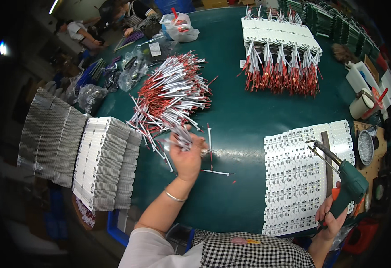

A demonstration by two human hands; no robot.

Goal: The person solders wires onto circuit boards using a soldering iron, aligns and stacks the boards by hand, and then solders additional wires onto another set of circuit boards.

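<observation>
My left hand (pixel 187 161) closes round a small bunch of white wires (pixel 181 136), slightly blurred, at the near edge of a big heap of white wires with red ends (pixel 173 85). Two loose wires lie beside that hand on the green tabletop (pixel 235 120). At the right, my right hand (pixel 331 219) grips a green soldering gun (pixel 353 181) by its handle. Its metal tip points up and left, over rows of white circuit boards (pixel 289 178) laid flat. A dark bar (pixel 326 163) lies across these boards, behind the tip.
Stacked white boards (pixel 101 165) stand at the left. A board stack with hanging red-tipped wires (pixel 280 40) sits at the far right. A small metal bowl (pixel 365 147) and a white cup (pixel 361 103) line the right edge. Plastic bags (pixel 133 69) lie far left; two people work beyond.
</observation>
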